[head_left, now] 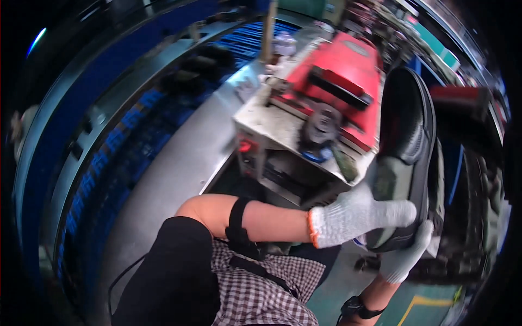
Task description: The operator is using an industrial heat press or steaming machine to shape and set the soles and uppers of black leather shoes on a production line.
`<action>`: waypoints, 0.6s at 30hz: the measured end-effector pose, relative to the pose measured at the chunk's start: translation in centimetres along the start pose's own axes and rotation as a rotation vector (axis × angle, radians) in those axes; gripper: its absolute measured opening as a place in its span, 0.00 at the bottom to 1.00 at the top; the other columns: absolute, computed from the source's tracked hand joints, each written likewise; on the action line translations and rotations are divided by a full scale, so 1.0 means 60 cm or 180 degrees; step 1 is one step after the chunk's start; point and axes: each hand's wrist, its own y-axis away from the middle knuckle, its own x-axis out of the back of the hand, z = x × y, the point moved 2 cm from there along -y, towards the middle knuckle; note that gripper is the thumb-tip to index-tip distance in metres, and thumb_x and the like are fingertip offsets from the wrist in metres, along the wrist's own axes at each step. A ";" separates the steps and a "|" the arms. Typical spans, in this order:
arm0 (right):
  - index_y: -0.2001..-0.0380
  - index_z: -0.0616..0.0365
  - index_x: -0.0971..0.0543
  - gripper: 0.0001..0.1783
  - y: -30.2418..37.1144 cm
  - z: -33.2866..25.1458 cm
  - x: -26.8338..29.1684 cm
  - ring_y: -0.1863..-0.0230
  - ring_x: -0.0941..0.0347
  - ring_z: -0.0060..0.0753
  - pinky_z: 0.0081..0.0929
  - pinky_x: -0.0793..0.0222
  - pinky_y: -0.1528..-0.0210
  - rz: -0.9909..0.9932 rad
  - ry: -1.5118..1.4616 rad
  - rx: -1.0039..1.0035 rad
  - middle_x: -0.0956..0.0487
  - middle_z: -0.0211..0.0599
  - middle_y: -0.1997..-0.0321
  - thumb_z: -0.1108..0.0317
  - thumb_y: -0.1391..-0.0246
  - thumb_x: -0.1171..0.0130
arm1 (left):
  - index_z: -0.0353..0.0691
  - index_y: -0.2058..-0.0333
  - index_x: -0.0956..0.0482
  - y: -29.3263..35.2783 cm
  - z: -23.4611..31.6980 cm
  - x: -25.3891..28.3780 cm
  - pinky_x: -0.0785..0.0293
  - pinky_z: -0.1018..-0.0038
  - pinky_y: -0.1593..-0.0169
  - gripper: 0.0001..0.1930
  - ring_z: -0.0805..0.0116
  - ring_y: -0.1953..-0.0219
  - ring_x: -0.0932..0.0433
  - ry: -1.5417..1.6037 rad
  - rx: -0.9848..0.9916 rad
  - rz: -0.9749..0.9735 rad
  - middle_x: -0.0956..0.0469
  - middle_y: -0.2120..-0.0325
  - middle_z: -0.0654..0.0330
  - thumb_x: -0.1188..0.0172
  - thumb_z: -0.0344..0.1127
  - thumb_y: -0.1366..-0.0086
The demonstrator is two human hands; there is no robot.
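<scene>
A black slip-on shoe [403, 127] stands out at the right, its toe pointing away from me and its pale greenish inside facing partly toward me. My left hand [359, 214], in a white knitted glove with an orange cuff, grips the heel end from the left. The thumb lies across the shoe's opening, while the other fingers are mostly hidden. Gloved in white too, my right hand [406, 256] holds the heel from below and the right, fingers against its outer edge.
Left of the shoe, a red machine [350, 70] with a black bar sits on a pale worktop [272, 115]. A grey metal ledge [157, 195] runs beside a conveyor of blue rollers [117, 146] on the left. Dark racking [467, 217] stands at the right, above green floor [429, 312] with a yellow line.
</scene>
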 end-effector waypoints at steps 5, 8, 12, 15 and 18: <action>0.26 0.67 0.42 0.53 -0.024 0.044 -0.170 0.25 0.39 0.44 0.40 0.45 0.25 -0.1173 0.1590 0.0438 0.35 0.51 0.25 0.29 0.34 0.54 | 0.36 0.39 0.29 0.128 0.112 0.114 0.25 0.68 0.41 0.28 0.66 0.46 0.21 0.0801 0.0118 0.1256 0.20 0.50 0.57 0.35 0.32 0.37; 0.29 0.70 0.37 0.46 -0.037 0.061 -0.182 0.32 0.30 0.46 0.39 0.33 0.34 -0.1011 0.2120 0.1418 0.30 0.55 0.30 0.38 0.31 0.54 | 0.37 0.43 0.26 0.192 0.161 0.210 0.25 0.66 0.41 0.23 0.63 0.46 0.20 0.1098 -0.0427 0.1419 0.20 0.50 0.54 0.35 0.32 0.37; 0.33 0.67 0.29 0.26 -0.063 0.075 -0.091 0.37 0.26 0.39 0.36 0.30 0.37 0.0601 0.2643 0.1533 0.26 0.49 0.32 0.62 0.24 0.60 | 0.39 0.54 0.20 0.239 0.197 0.420 0.24 0.66 0.45 0.15 0.68 0.52 0.20 -0.1499 -0.0853 0.3033 0.19 0.58 0.59 0.35 0.34 0.40; 0.36 0.67 0.27 0.23 -0.084 0.113 -0.035 0.39 0.26 0.37 0.36 0.33 0.36 0.0798 0.2925 0.1554 0.23 0.46 0.36 0.65 0.25 0.57 | 0.38 0.62 0.14 0.246 0.224 0.598 0.27 0.72 0.56 0.18 0.70 0.61 0.22 -0.0438 -0.0785 0.4257 0.19 0.64 0.61 0.29 0.42 0.47; 0.41 0.69 0.24 0.20 -0.103 0.171 0.002 0.41 0.27 0.37 0.34 0.35 0.35 0.0575 0.3111 0.1815 0.23 0.45 0.41 0.68 0.26 0.54 | 0.40 0.61 0.16 0.270 0.249 0.774 0.26 0.65 0.52 0.18 0.68 0.58 0.23 -0.0118 -0.0809 0.4583 0.20 0.63 0.60 0.28 0.42 0.48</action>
